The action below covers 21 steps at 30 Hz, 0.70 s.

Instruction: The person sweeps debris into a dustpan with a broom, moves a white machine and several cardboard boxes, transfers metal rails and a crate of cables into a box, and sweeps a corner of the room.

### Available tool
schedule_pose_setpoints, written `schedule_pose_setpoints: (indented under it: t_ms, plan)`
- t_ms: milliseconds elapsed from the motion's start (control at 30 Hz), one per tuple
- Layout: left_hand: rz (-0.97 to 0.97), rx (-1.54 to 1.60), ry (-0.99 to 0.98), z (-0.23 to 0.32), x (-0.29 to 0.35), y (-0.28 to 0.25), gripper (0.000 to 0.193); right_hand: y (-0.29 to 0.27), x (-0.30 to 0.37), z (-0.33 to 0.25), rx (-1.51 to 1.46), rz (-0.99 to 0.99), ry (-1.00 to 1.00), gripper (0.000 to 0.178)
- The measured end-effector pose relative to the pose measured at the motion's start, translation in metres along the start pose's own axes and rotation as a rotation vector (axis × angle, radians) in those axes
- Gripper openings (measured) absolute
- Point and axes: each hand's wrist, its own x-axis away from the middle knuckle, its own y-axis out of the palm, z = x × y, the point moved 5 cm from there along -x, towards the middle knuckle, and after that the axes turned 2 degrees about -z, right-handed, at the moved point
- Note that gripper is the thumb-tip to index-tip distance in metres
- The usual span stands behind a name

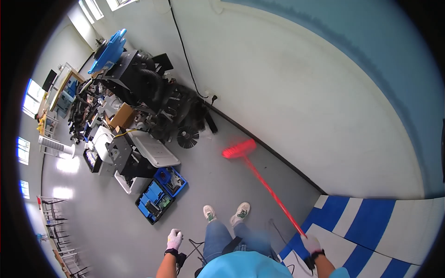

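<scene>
My right hand (311, 244), in a white glove, grips the upper end of the red handle of a broom (273, 196). The handle slants away to the far left. At its far end the red broom head (239, 149), smeared by motion, is over the grey floor close to the wall. My left hand (174, 239), also gloved, hangs beside my left leg with its fingers curled in. I see nothing held in it. Both wrists wear dark straps with small black devices and cables.
Black machine parts (153, 92) are piled against the wall at far left. Nearer stand a blue crate (170, 181) and a black tray (155, 201) with blue parts. Blue and white mats (345, 231) lie at right. A cable (181, 41) runs down the wall (301, 83).
</scene>
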Motion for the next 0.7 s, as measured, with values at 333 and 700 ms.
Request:
schedule_pose_setpoints:
  t_ms: [333, 700]
  plan:
    - [-0.029, -0.059, 0.149, 0.052, -0.052, 0.024, 0.021, -0.010, 0.197, 0.087, 0.105, -0.008, 0.281, 0.039]
    - [0.002, -0.249, 0.353, 0.169, -0.160, 0.016, 0.022, -0.121, 0.109, -0.045, 0.253, 0.011, 0.153, 0.036]
